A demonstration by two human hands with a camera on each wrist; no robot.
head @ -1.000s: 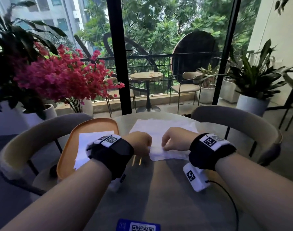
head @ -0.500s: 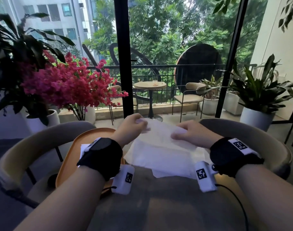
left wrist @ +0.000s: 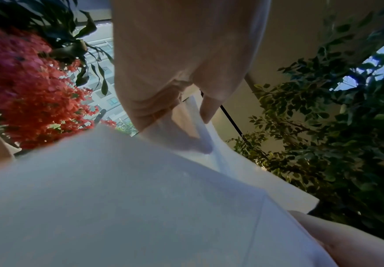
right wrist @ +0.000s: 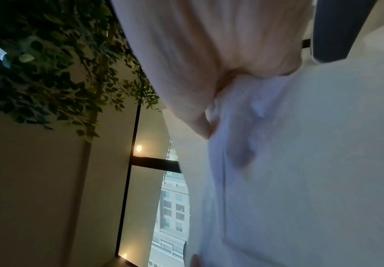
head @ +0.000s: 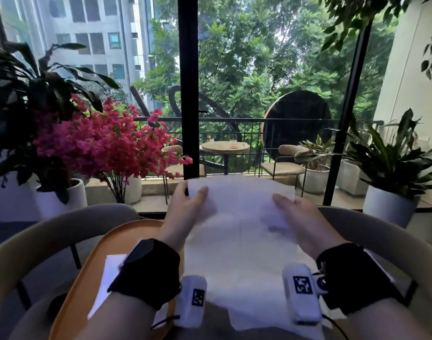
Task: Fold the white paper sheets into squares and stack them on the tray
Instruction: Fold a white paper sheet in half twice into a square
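Two hands, left hand (head: pixel 188 212) and right hand (head: pixel 301 222), each pinching the lifted white sheet (head: pixel 242 231), fingertips hidden behind.

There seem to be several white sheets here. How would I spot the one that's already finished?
Find the orange tray at the table's left side, beside the pink flowers. The small sheet lying flat in it, partly under the left wrist, is the one. Unlike the big sheet, no hand holds it.

White paper sheet (head: pixel 239 231) raised, creased — folded sheets (head: pixel 109 278) lie on orange tray (head: pixel 87 285).
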